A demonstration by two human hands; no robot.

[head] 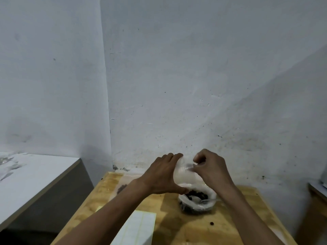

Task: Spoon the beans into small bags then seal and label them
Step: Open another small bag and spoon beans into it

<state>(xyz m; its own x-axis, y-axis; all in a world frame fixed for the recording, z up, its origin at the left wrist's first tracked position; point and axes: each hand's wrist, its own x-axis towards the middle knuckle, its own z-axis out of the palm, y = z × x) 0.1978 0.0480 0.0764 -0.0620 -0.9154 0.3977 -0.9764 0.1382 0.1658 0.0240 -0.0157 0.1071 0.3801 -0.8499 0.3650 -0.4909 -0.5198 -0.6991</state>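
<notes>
Nearest the camera, two bare forearms are reaching up from the bottom edge, and a white label sheet (134, 228), ruled into strips, is lying between them on the wooden table (230, 225), its lower end running out of view.

Starting at the left, a white-topped counter (35, 181) is standing apart from the table, with pale scraps blurring together at its far corner; what they are is impossible to make out. Moving right, a clear flat packet (122, 184) with a dark patch inside is lying at the table's far left, too faint to read.

Next, the left hand (162, 175) is cupping a small bag (182, 175) from the side, fingers curling over its top and thumb pressing beneath. The bag is being held upright above the table, just over the bowl; it is looking milky and translucent, and whatever is inside is not showing through. The right hand (210, 167) is pinching the bag's upper right edge, fingers bunching tightly on the plastic, though the mouth itself is hiding behind them.

Below the hands, a bowl of dark beans (196, 196) lined with crinkled plastic is sitting on the table, its far rim covered by the bag and wrist. A spoon (203, 201) is lying in it, only partly visible. One stray bean (211, 223) is resting on the wood nearer the camera. At the far right, another surface (318, 190) is being cropped by the frame.
</notes>
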